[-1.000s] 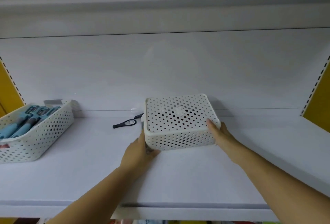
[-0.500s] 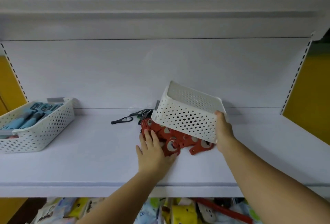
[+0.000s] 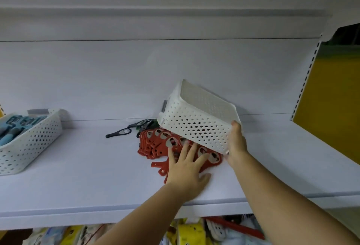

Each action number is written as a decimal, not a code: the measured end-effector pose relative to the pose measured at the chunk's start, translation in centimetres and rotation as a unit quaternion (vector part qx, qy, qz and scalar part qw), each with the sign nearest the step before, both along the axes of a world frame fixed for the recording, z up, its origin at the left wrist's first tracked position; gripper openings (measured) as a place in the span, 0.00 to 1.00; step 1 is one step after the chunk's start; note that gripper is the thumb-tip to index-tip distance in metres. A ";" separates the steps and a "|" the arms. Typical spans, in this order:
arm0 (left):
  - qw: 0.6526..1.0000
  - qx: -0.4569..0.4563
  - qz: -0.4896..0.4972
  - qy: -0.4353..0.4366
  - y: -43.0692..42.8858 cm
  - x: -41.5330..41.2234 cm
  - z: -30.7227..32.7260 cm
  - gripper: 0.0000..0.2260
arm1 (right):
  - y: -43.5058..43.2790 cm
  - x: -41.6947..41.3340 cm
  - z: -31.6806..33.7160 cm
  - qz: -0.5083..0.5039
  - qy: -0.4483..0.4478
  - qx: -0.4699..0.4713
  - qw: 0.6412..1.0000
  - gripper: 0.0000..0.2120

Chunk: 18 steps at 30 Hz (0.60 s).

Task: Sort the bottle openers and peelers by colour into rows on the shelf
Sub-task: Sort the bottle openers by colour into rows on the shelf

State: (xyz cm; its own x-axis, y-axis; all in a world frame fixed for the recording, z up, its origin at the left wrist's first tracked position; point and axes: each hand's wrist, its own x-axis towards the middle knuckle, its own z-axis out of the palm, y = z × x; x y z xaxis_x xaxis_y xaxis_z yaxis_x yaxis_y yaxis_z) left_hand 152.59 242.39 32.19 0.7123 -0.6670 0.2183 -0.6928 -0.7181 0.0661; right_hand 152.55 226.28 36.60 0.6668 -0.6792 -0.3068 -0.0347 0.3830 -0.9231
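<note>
- Two hands reached up over the front edge of a white shelf [image 3: 78,176].
- The left hand [image 3: 187,168] lay flat with its fingers straight and spread, resting on a heap of red bottle openers [image 3: 155,143]. It curled round nothing.
- The right hand [image 3: 236,143] gripped the right end of a white basket [image 3: 194,127] at its lower corner. Most of its fingers were hidden behind the wall.
- The white basket, pierced all over with round holes, was held off the shelf and tilted. Its long side faced the camera and its lower edge hung just above the red heap.
- The red bottle openers lay overlapped in the middle of the shelf, partly under the basket. Several handles pointed toward the front.
- One black bottle opener [image 3: 118,133] lay flat and alone just left of the heap, with its ring end to the right.
- More dark openers [image 3: 143,123] lay behind the heap near the back panel [image 3: 116,79], partly hidden by the basket. Their number could not be told.
- A second basket [image 3: 33,143] of the same kind stood at the left end of the shelf, well apart from the heap and cut by the edge of the view. It held blue-handled tools [image 3: 11,129] that looked like peelers.
- Packaged goods [image 3: 191,233] in yellow, white and red showed below the shelf, too blurred to name.
- A yellow panel [image 3: 331,108] stood to the right of the slotted upright.
</note>
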 end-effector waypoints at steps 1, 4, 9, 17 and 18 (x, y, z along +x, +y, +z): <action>1.000 0.013 0.012 0.017 -0.2 0.4 0.1 0.26 | -0.4 -0.3 0.3 0.002 -0.006 0.017 1.000 0.33; 0.997 0.048 0.021 0.054 -0.3 1.1 0.2 0.25 | -1.6 -0.8 1.0 0.005 -0.023 0.077 0.997 0.23; 0.997 0.058 -0.007 0.055 -0.5 1.6 0.5 0.24 | -5.6 -2.2 0.7 0.001 -0.036 0.180 0.983 0.22; 0.998 0.047 -0.030 0.024 -0.6 2.2 0.6 0.26 | -7.6 -3.8 -1.1 0.022 -0.108 0.251 0.962 0.24; 0.998 0.050 -0.026 0.020 -0.6 2.1 0.7 0.26 | -7.5 -3.9 -1.1 0.024 -0.109 0.247 0.962 0.25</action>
